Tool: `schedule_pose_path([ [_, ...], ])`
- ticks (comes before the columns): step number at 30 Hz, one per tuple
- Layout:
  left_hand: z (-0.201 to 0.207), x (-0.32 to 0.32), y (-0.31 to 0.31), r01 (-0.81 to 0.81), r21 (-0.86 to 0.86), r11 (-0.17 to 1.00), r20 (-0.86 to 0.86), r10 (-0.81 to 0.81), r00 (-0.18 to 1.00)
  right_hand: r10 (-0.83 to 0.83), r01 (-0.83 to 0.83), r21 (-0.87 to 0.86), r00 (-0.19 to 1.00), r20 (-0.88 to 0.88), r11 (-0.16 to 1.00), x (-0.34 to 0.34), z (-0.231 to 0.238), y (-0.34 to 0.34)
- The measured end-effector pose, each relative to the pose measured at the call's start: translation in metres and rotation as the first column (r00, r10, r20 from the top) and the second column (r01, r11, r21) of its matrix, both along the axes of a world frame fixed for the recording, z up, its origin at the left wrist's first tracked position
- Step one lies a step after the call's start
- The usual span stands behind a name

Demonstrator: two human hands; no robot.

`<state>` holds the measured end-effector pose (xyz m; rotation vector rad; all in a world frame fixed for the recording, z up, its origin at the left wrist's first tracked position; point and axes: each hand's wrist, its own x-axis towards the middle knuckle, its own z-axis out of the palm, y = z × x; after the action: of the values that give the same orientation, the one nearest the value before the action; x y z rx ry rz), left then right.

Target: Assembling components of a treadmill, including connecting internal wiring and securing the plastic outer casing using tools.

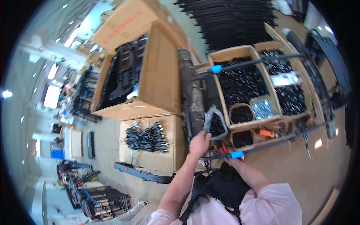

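My left hand (200, 143) is at the near left corner of a small clear bin (224, 132) holding small black parts. Its fingers look drawn together, and what they hold, if anything, is hidden. By the near bar of a long black frame (258, 149), right beside a blue clip (237, 154), is my right hand (235, 161). Most of its fingers are out of sight. The frame's far bar carries another blue clip (216, 69). Close to both hands, a small red-handled tool (223, 149) lies partly covered.
Cardboard boxes (222, 98) of small black parts stand ahead, with an orange-handled tool (266, 133) nearer. Bundled black cables (147, 137) lie on a carton to the left, below a large open carton (159, 71) of black mouldings. Stacked black bars (232, 22) are at the back.
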<state>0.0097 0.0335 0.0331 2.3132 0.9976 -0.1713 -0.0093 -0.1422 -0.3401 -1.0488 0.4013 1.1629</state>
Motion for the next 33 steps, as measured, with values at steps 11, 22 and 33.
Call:
schedule_pose_path([
  [11, 0.204, 0.048, 0.1, -0.327, 0.477, 0.816, 0.699, -0.127, 0.704, 0.59, -0.687, -0.041, 0.591, 0.55, 0.726, 0.095, 0.205, -0.034],
  [22, 0.231, 0.06, 0.368, -0.277, 0.834, 0.477, 0.07, 0.407, 0.911, 0.281, -0.312, 0.074, 0.918, 0.279, 0.947, 0.069, 0.209, -0.159],
  [33, 0.23, 0.085, 0.394, -0.328, 0.568, 0.755, 0.02, 0.386, 0.922, 0.817, -0.237, -0.8, 0.351, 0.458, 0.551, 0.109, 0.24, -0.186],
])
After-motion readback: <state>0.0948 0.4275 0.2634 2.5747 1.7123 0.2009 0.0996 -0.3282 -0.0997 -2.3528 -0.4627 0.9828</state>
